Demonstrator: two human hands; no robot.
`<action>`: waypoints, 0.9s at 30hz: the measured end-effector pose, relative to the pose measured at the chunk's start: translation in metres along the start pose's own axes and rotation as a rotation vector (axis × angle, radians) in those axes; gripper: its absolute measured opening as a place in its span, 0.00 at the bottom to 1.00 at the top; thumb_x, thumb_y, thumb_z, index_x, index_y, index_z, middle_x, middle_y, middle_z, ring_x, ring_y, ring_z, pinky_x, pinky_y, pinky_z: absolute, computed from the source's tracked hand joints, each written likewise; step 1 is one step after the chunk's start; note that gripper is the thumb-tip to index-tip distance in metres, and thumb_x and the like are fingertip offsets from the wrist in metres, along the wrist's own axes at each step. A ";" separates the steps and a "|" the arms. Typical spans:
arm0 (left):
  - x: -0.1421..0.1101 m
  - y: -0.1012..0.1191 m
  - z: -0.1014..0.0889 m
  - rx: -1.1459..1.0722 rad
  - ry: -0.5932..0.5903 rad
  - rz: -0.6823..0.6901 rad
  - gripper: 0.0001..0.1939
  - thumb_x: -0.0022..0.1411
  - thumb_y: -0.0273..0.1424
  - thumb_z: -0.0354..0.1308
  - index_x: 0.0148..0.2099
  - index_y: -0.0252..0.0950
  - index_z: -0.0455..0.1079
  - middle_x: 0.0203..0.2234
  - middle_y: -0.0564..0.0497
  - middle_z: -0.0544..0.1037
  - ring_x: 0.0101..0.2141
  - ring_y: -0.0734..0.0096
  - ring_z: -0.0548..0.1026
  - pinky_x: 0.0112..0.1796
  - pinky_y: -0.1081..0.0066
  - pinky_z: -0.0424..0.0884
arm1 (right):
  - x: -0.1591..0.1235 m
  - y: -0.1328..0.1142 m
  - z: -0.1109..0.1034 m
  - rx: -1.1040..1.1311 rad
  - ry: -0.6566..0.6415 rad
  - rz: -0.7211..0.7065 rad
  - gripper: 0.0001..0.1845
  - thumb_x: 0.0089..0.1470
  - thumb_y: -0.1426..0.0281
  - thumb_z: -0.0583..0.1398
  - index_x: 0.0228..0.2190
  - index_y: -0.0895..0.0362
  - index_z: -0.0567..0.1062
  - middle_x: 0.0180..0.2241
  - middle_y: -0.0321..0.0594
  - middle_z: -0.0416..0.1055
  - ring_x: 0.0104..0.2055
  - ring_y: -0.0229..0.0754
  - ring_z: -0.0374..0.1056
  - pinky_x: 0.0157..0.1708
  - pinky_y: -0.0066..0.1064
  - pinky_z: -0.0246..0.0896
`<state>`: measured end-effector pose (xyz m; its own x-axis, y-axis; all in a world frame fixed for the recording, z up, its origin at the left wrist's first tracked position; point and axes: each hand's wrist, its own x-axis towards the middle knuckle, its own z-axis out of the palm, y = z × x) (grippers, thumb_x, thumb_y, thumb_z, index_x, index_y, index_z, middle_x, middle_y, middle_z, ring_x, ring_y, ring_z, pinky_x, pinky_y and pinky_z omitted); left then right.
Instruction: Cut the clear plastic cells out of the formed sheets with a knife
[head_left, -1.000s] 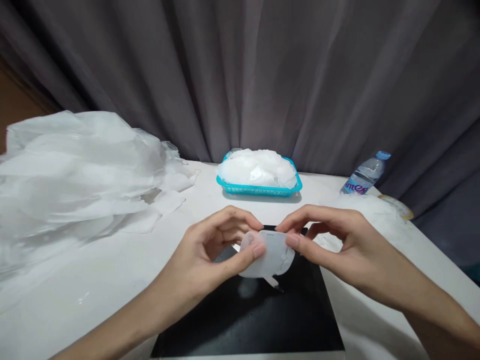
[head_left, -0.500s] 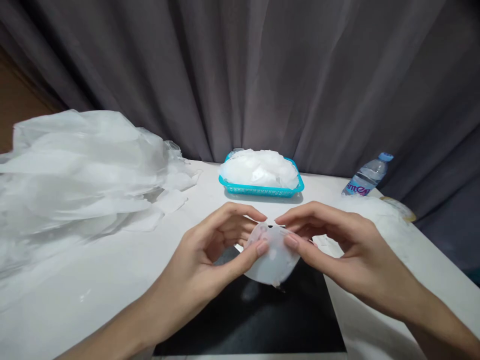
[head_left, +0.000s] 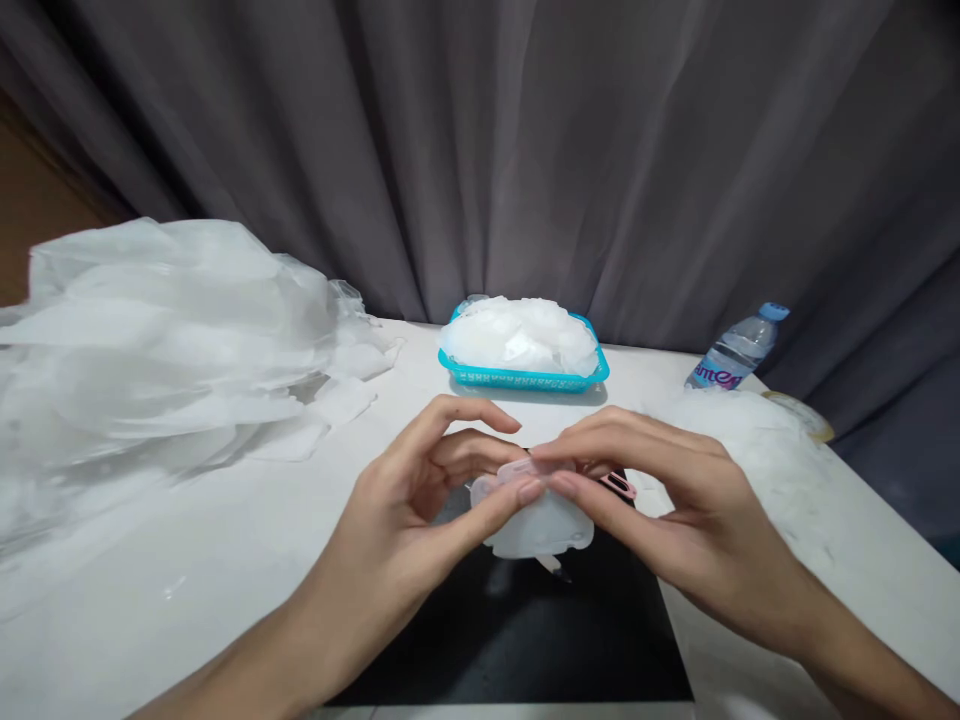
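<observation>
Over the black mat (head_left: 525, 640), a thin translucent white plastic piece (head_left: 540, 525) with rounded corners is pinched in both my hands. My left hand (head_left: 442, 490) holds its upper left part between thumb and fingers, the index finger raised off it. The thumb and fingertips of my right hand (head_left: 660, 480) close on its top edge, near the left thumb. Beneath the piece, the pale, dark-tipped end of a slim object (head_left: 555, 568) shows on the mat. A pink slotted end of something (head_left: 619, 485) shows beside the right fingers; the rest is hidden.
A blue basket (head_left: 525, 381) heaped with white translucent pieces (head_left: 521, 335) stands at the back. A big pile of white plastic sheets (head_left: 172, 340) fills the left side. At right are more white scraps (head_left: 757, 450), a tilted water bottle (head_left: 739, 350) and a roll of tape (head_left: 799, 412).
The plastic piece has been turned in my fingers. My right fingertips have shifted left along its top edge, and my left index finger has lifted. The pink end has come into view.
</observation>
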<state>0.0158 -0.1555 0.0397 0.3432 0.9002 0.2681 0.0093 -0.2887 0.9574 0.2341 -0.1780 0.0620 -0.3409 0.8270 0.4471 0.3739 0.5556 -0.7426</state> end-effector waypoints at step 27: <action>-0.002 0.024 0.003 0.183 0.019 -0.039 0.04 0.64 0.34 0.70 0.35 0.44 0.84 0.29 0.57 0.86 0.29 0.74 0.82 0.31 0.84 0.76 | -0.007 -0.012 -0.001 -0.011 -0.048 0.261 0.07 0.72 0.66 0.57 0.38 0.51 0.73 0.35 0.33 0.73 0.34 0.36 0.69 0.38 0.26 0.69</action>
<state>0.0184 -0.1651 0.0619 0.3213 0.9175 0.2344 0.1934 -0.3059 0.9322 0.2324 -0.1900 0.0682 -0.2724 0.9375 0.2164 0.4642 0.3250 -0.8240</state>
